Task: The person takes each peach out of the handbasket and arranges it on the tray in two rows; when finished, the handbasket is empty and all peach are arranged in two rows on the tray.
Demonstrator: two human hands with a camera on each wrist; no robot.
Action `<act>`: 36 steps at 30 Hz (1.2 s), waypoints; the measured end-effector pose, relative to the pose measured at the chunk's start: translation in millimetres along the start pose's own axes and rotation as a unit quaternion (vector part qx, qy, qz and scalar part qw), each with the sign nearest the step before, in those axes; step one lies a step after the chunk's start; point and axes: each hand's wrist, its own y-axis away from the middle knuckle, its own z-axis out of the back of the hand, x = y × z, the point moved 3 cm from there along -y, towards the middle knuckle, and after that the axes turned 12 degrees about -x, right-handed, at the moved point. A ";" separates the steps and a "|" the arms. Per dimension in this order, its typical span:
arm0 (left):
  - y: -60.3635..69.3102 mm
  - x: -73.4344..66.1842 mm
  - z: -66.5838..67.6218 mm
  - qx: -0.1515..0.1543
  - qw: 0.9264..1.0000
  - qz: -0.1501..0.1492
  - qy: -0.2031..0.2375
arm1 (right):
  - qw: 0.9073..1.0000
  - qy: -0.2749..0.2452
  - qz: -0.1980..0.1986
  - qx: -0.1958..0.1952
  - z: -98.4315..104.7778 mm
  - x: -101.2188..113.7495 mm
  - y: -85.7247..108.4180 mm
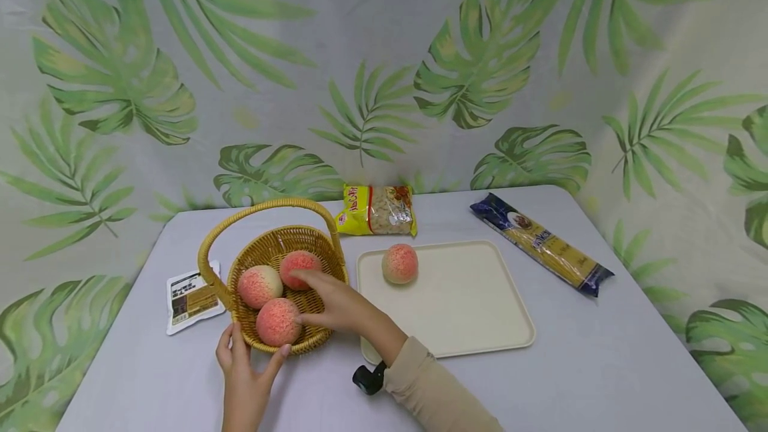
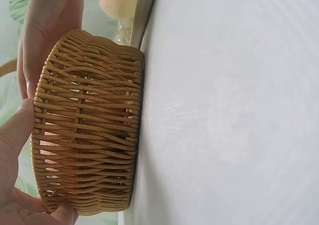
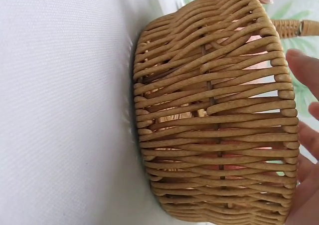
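A wicker basket point(image 1: 304, 237) with a tall arched handle stands on the table, holding three pink peaches: one at left point(image 1: 260, 287), one at the back right point(image 1: 300, 268) and one in front point(image 1: 279, 322). My left hand point(image 1: 245, 373) grips the basket's near side, thumb and fingers spread along the rim. Reaching over the right rim, my right hand point(image 1: 341, 305) has its fingers at the back right peach and its thumb beside the front one, widely parted. Woven basket wall point(image 2: 89, 125) fills much of the left wrist view. In the right wrist view the basket point(image 3: 219, 120) hides most of the right hand.
Right of the basket lies a cream tray point(image 1: 462, 305) with another peach point(image 1: 400, 263) at its back left. A yellow food bag point(image 1: 378, 210) lies behind, a pasta packet point(image 1: 540, 242) at far right, and a white pouch point(image 1: 193, 297) left of the basket.
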 end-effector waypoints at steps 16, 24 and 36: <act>0.6 3.0 0.0 -0.010 1.000 -0.008 0.011 | 0.998 0.005 -0.022 0.060 -10.9 4.5 -12.6; 0.2 2.9 0.3 -0.009 1.000 -0.007 0.015 | 0.995 -0.018 -0.024 0.099 -17.2 7.4 -17.2; 0.6 1.7 0.2 -0.011 1.000 -0.007 0.028 | 0.987 -0.051 -0.044 0.146 -27.4 5.7 -22.1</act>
